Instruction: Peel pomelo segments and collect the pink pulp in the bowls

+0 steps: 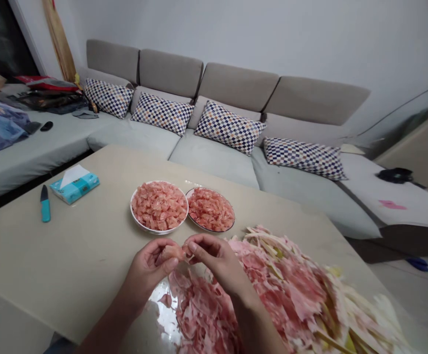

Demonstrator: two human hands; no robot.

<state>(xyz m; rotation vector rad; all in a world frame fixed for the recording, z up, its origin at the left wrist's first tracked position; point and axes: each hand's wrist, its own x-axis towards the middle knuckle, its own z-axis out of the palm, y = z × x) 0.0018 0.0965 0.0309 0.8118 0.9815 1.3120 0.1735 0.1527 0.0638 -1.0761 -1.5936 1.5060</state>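
A small piece of pink pomelo flesh [172, 252] is pinched between the thumb and fingers of my left hand [150, 265]. My right hand [214, 256] meets it fingertip to fingertip, its thumb and forefinger closed on the right end of the same piece. Beyond my hands stand a white bowl [134, 220] heaped with pomelo flesh and, beside it, a dark-rimmed plate [232, 228] of more flesh. Under and beside my right arm lies a pile of pink membranes [202, 307], partly hidden by that arm.
A large heap of pomelo peel [287, 275] covers the table's right side. On the left of the table [70, 265] lie a teal-handled knife [45, 204] and a blue tissue pack [79, 189]. A grey sofa [214, 152] with checked cushions [230, 127] stands behind.
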